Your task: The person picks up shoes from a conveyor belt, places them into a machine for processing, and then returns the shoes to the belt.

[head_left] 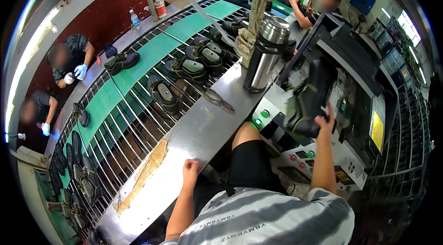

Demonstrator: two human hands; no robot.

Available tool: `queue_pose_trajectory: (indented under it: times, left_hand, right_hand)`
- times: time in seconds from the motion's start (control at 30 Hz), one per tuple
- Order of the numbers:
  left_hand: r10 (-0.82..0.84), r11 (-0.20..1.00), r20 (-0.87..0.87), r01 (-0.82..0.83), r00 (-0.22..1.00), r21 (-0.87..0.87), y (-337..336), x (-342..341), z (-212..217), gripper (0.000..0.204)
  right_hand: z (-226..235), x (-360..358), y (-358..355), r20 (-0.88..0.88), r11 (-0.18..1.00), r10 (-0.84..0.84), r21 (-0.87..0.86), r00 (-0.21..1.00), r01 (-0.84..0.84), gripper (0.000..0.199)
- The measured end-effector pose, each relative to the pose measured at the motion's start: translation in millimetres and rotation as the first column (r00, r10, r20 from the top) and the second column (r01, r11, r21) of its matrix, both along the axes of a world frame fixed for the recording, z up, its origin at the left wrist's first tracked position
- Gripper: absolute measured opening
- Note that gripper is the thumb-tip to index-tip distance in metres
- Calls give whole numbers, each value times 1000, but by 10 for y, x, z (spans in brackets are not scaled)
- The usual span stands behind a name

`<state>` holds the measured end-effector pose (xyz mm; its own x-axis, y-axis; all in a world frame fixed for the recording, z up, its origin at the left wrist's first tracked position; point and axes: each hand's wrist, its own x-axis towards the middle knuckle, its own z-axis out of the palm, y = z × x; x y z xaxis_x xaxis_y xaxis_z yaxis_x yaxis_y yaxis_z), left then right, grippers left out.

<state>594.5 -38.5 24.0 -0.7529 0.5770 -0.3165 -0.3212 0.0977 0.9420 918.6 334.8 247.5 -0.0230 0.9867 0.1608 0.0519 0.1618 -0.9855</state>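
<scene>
My right hand (326,122) grips a black work shoe (308,111) by its lower end, tilted up in front of the machine at my right; the shoe is slightly blurred and its far end merges with the dark machine parts. My left hand (190,170) is curled into a fist at the near edge of the metal ledge (194,127), and nothing shows in it. Farther along that ledge lies a pair of pincers (219,101), apart from both hands. A steel vacuum flask (266,58) stands upright at the ledge's far end.
Left of the ledge, a rod conveyor with a green belt (159,51) carries several shoes (187,69). The machine's control panel (302,157) has coloured buttons and a lit green lamp. Two people work beyond the conveyor; another person (302,14) is at the far right.
</scene>
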Motion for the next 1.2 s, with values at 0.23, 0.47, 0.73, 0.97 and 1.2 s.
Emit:
queue_pose_trajectory:
  times: [0.23,0.47,0.73,0.97,1.2]
  left_hand:
    - [-648,689,430,243,628,683,871,746,989,66]
    - [-133,846,652,-257,747,467,343,70,682,43]
    - [286,927,361,-352,888,131,-319,-1607,739,26]
    - [402,915,232,-378,886,-143,26,-3397,531,47]
    - [421,742,-248,-489,872,-460,739,-3368,611,75]
  right_hand:
    - [-385,-644,-1280,-341,782,528,-161,778,-602,99]
    - [-470,-1486,-1667,40,384,922,-199,384,-901,58]
    - [-708,-1662,-1906,131,455,890,-169,437,-874,26]
    - [-1000,-1540,-1595,211,573,819,-290,533,-766,20]
    - [-1306,-1886,-1446,206,587,809,-299,550,-752,18]
